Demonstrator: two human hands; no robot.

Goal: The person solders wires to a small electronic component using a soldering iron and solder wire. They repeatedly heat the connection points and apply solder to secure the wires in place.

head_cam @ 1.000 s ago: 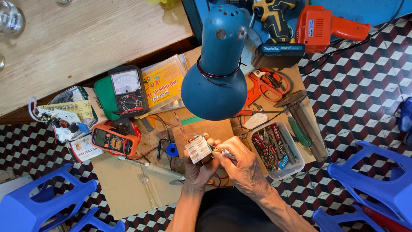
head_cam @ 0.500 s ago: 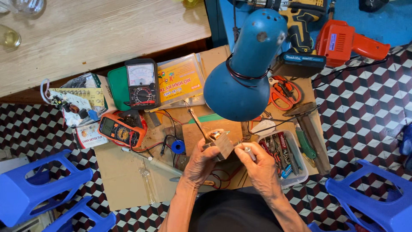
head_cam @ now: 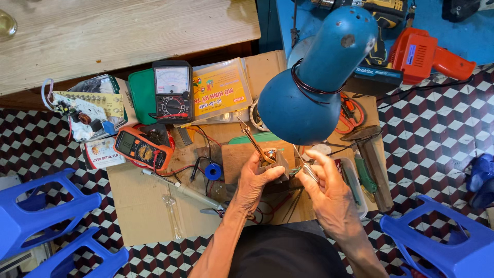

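Small part (head_cam: pixel 271 158), brownish with a shiny metal face, is held up over the cardboard sheet (head_cam: pixel 144 206), just below the rim of the blue lamp shade (head_cam: pixel 314 87). Left hand (head_cam: pixel 256 181) is wrapped round it, fingers (head_cam: pixel 270 174) clamped on its lower edge. Right hand (head_cam: pixel 329 193) is just beside it, fingers pinched together on a thin metal soldering tool (head_cam: pixel 307 169) with a ribbed silvery tip pointing at the part. Finer detail of the part cannot be told.

Lamp shade is smooth painted metal, dome-shaped, with a dark cable looped round its neck. Cardboard is flat, brown, matte, laid on a black-and-white chequered floor (head_cam: pixel 437 144). Pale rough wooden counter (head_cam: pixel 123 36) is seen at top left.

Yellow flat packet (head_cam: pixel 220 92) in clear plastic lies left of the lamp, rectangular, with red print. Small white label card (head_cam: pixel 103 153) lies at the left edge of the cardboard. Black analogue meter (head_cam: pixel 172 91) with a white dial lies beside the packet; orange digital meter (head_cam: pixel 141 148) lies below it. Green circuit board (head_cam: pixel 85 105) with wires lies far left. Red glue-gun-shaped tool (head_cam: pixel 427 54) lies top right. Blue plastic stools (head_cam: pixel 46 221) are seen at the bottom corners.
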